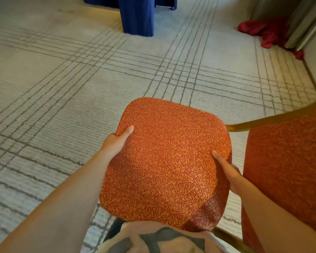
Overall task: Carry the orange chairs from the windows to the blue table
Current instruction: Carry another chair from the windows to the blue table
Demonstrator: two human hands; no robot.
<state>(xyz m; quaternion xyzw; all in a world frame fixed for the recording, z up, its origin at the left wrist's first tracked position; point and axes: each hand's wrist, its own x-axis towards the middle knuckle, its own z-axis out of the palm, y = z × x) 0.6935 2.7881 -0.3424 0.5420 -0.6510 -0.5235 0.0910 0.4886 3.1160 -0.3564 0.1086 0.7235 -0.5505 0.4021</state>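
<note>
An orange chair (168,161) with a red swirl pattern fills the middle of the head view, its padded panel facing up at me. My left hand (115,141) grips its left edge, thumb lying on the fabric. My right hand (226,172) grips its right edge the same way. The fingers of both hands are hidden behind the panel. The blue table (137,15), draped in blue cloth to the floor, stands far ahead at the top of the view.
A second orange chair (285,170) with a gold frame stands close on my right. Red cloth (263,31) lies heaped on the floor by the right wall and curtain. Grey carpet (62,79) with dark grid lines stretches between me and the table.
</note>
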